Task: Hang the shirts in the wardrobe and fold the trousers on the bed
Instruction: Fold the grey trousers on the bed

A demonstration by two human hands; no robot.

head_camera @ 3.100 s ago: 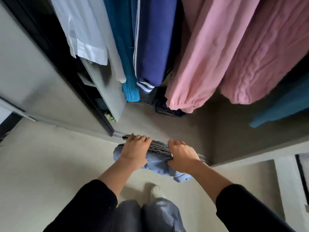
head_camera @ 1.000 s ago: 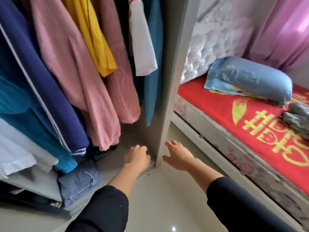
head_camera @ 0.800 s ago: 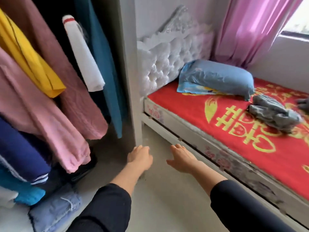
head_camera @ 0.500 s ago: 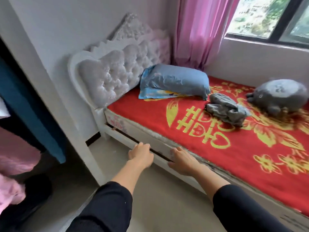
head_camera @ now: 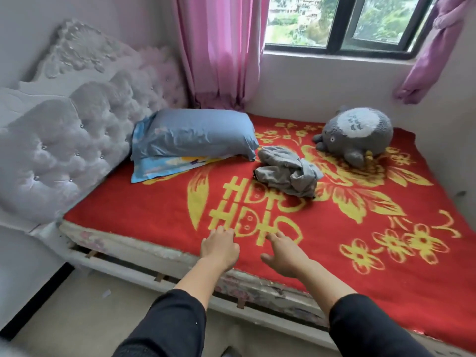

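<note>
As I looked down over the bed, my left hand hung above its near edge, fingers loosely curled and holding nothing. My right hand, just beside it, was slack and spread, thumb out, also holding nothing. Both sleeves were black and cut off by the lower edge of the view.

The trousers, a creased grey heap of soft cloth, lay unfolded near the middle of the blanket. They were well apart from both hands, between the pillow and the toy. I could not make out legs or waistband in the bundle.

The blanket was red and napped, patterned with yellow flowers and characters. The pillow was a smooth blue oblong, and the toy was round, grey and furry with a pale belly. The headboard was white and button-tufted under a carved crest, its left side cut off. The pink curtain hung in folds, hiding the corner behind the pillow. The side of the mattress looked worn, but its print was too blurred to read.
</note>
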